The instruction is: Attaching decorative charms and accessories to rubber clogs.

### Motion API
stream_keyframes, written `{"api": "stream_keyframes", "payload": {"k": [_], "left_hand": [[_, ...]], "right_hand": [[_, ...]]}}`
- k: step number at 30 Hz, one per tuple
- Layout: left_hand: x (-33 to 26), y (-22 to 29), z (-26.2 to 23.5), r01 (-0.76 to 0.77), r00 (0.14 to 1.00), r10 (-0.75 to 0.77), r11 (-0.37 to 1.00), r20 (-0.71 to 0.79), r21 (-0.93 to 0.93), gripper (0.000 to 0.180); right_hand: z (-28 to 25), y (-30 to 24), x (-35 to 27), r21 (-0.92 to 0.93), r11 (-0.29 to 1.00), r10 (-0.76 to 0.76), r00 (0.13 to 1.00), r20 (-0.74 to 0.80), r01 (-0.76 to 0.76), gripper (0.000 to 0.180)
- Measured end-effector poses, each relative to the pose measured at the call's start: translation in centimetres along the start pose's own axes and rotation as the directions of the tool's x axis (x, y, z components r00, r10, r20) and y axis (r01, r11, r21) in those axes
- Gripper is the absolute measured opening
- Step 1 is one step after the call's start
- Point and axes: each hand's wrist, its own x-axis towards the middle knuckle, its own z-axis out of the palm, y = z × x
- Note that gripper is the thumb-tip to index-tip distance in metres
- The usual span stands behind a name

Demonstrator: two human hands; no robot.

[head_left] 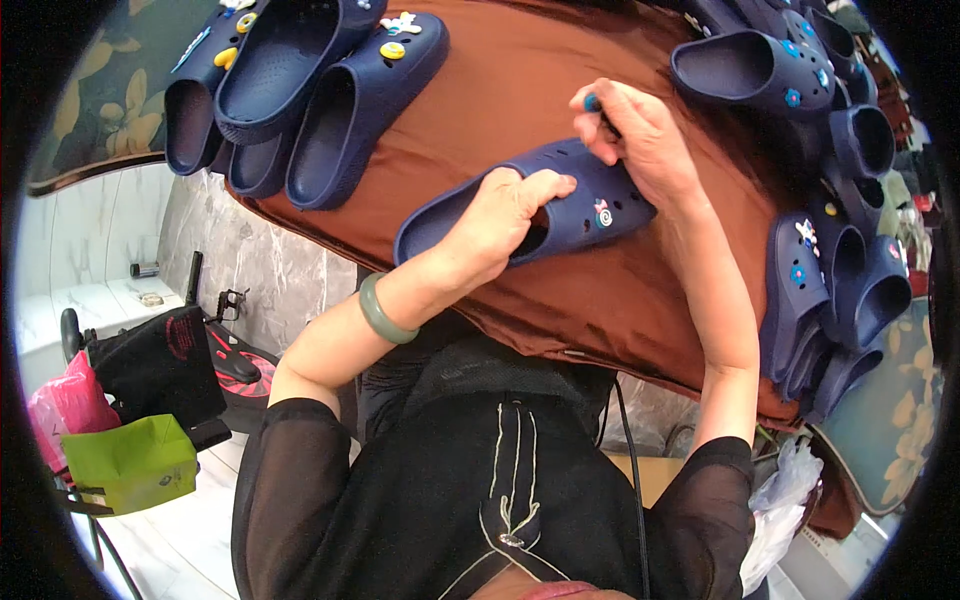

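Observation:
A navy clog with round holes (582,215) lies tilted on the brown cloth (530,75) in front of me. My left hand (500,212) grips it at the foot opening, some of its fingers hidden inside the shoe. On the clog's upper sits a small white swirl charm with pink on it (602,214). Over the toe end, my right hand (640,140) is closed around a small dark object with a blue end (592,102); the fingers cover most of it, so its kind does not show.
Several navy clogs with yellow and white charms (340,120) are heaped at the far left. More clogs with blue flower charms (750,70) line the right side. A green bag (130,465) and a pink bag (70,410) hang at the lower left.

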Motion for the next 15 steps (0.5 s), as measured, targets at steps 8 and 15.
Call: {"api": "stream_keyframes", "payload": {"k": [8, 15], "left_hand": [[-0.1, -0.1, -0.6, 0.001, 1.0, 0.0, 1.0, 0.012, -0.01, 0.022], [0.1, -0.5, -0.9, 0.061, 0.998, -0.065, 0.986, -0.021, -0.156, 0.017]], "right_hand": [[-4.1, 1.1, -8.0, 0.26, 0.965, 0.05, 0.992, -0.12, -0.017, 0.023], [2.9, -0.6, -8.9, -0.764, 0.638, -0.372, 0.907, -0.198, 0.095, 0.023]]}}
